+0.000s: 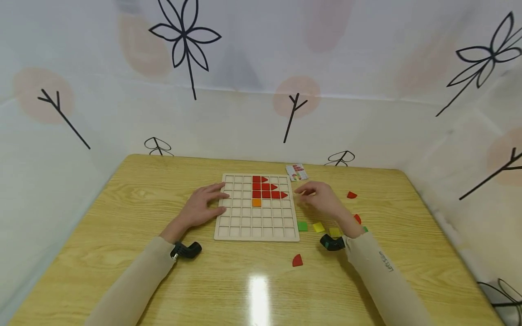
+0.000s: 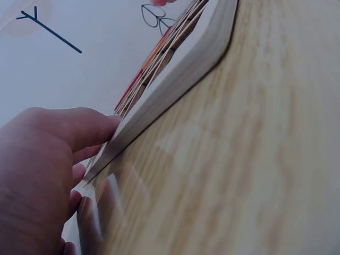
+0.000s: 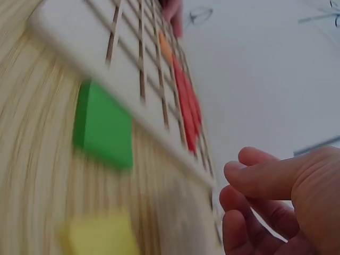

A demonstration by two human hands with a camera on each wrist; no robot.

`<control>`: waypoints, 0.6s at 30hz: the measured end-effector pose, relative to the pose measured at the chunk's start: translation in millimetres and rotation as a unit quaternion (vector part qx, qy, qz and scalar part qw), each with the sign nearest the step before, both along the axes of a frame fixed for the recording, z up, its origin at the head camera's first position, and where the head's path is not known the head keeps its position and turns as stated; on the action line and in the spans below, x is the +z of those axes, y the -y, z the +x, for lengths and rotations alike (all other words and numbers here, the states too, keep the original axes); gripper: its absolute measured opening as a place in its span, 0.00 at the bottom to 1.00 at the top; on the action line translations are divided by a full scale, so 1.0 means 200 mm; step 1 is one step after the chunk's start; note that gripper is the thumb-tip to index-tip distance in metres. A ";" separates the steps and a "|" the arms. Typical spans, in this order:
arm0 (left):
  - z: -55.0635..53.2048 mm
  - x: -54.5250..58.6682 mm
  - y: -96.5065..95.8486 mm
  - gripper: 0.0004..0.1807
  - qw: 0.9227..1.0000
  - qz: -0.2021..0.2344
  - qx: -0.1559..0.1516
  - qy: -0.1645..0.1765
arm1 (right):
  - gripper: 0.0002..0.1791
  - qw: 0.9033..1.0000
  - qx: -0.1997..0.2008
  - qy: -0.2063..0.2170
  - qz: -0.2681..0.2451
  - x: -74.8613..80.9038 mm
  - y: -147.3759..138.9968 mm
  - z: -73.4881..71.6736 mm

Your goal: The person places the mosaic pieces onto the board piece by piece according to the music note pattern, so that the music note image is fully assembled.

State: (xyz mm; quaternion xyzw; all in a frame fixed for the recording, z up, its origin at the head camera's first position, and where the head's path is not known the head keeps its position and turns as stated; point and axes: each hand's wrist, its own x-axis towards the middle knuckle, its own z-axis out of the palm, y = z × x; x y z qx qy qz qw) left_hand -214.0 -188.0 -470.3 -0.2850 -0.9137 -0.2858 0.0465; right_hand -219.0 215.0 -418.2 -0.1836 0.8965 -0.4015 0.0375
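Observation:
A pale wooden grid board (image 1: 239,222) lies on the table with red pieces (image 1: 261,186) in three rows of its upper right part and an orange square (image 1: 256,202) below them. My left hand (image 1: 200,204) rests at the board's left edge, fingers extended, with the fingertips over the rim. In the left wrist view the thumb (image 2: 95,127) touches the board's side. To the right of the board hovers my right hand (image 1: 320,198), fingers loosely bent and nothing visible between them. A green square (image 3: 106,125) lies by the board's near right edge.
Two yellow squares (image 1: 318,227) lie beside the green one, near the right wrist. Red quarter-round pieces (image 1: 297,260) lie in front and to the right (image 1: 352,195). A small printed pattern card (image 1: 297,172) sits behind the board. A patterned cloth hangs beyond the table.

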 end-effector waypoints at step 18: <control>0.00 0.01 -0.01 0.22 1.000 0.005 0.003 0.012 | 0.14 0.995 -0.072 0.022 0.064 0.01 -0.59 0.21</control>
